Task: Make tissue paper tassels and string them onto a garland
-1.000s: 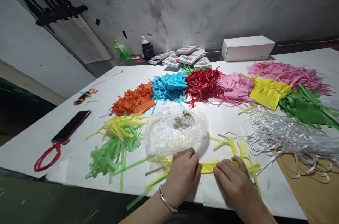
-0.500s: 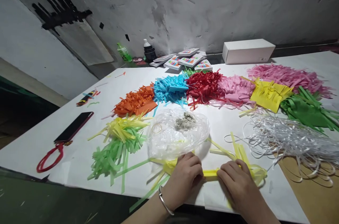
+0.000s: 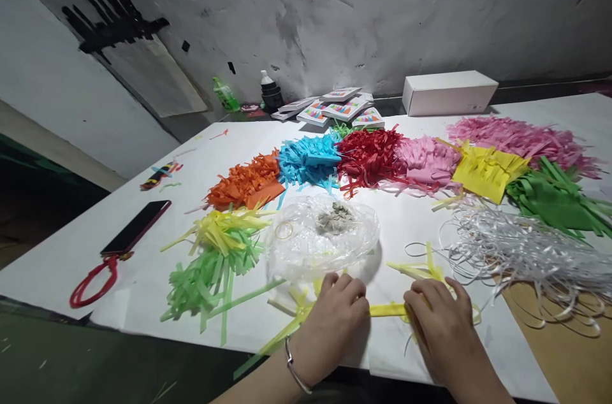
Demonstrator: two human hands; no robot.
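Left hand (image 3: pixel 335 321) and right hand (image 3: pixel 440 324) both lie knuckles-up on the white table (image 3: pixel 95 245), fingers curled down and pinching a yellow strip bundle (image 3: pixel 388 310) between them. We see the bare middle of the bundle as a narrow band running from one hand to the other; its cut ends fan out past each fist. A metal bangle (image 3: pixel 292 367) sits on the left wrist.

Handling, as we judge it: thin paper, very light, limp, easily torn or creased. Best taken at the uncut middle band, not by the loose fringe.

Relative to the bundle:
- just beyond it, touching the left fingers, a clear plastic bag (image 3: pixel 322 238) with grey bits and a rubber band inside
- left, a green-and-yellow fringe pile (image 3: pixel 215 257)
- right, a tangle of white ribbon (image 3: pixel 516 251)
- farther back, an arc of fringe piles: orange (image 3: pixel 246 181), blue (image 3: pixel 308 158), red (image 3: pixel 368 155), pink (image 3: pixel 425 162), yellow (image 3: pixel 488 168), green (image 3: pixel 554 194)
- far left, a phone (image 3: pixel 136 225) with a red loop
- at the back, a white box (image 3: pixel 447 92) against the wall
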